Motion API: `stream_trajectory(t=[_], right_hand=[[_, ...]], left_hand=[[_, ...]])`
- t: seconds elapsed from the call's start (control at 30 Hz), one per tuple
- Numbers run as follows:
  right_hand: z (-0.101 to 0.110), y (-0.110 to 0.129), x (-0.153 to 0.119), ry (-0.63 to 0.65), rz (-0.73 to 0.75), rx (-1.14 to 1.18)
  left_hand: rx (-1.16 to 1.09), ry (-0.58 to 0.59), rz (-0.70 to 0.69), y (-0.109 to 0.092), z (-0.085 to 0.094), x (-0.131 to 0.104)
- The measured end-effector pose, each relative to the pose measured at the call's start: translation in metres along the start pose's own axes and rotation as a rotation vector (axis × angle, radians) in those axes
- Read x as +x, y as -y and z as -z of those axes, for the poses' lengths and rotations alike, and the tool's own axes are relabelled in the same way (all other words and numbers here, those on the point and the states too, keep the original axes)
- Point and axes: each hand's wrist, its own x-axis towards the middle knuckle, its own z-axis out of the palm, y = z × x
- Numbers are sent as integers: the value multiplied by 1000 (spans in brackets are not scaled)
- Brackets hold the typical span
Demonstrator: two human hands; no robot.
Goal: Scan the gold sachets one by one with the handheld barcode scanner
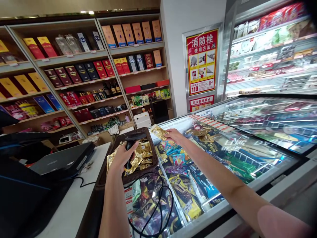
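My left hand (123,155) is wrapped round the handle of a black barcode scanner (132,137), whose head is above a brown woven basket (154,155). Gold foil packets (146,149) fill much of that basket. Just right of its far corner, my right hand (174,135) pinches one gold packet (158,131) over the glass top of the chest freezer. Further right on the glass lie several more gold packets (203,135). A black coiled cable (161,201) loops over the freezer in front of the basket.
A white counter (61,205) with a grey-black device (66,158) runs along the left. The chest freezer (195,221) holds bagged goods under glass. Shelves of boxed goods (84,72) stand behind, and a lit display fridge (269,59) is at the far right.
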Motion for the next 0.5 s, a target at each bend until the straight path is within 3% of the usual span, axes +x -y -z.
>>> stream_trajectory(t=[0.2, 0.37, 0.5], right_hand=[[9, 2, -14, -31, 33, -33], [16, -1, -12, -63, 26, -29], [48, 3, -1, -338, 36, -259]], left_hand=[[58, 66, -16, -9, -27, -1], [89, 89, -42, -12, -30, -2], [85, 67, -27, -7, -14, 1]])
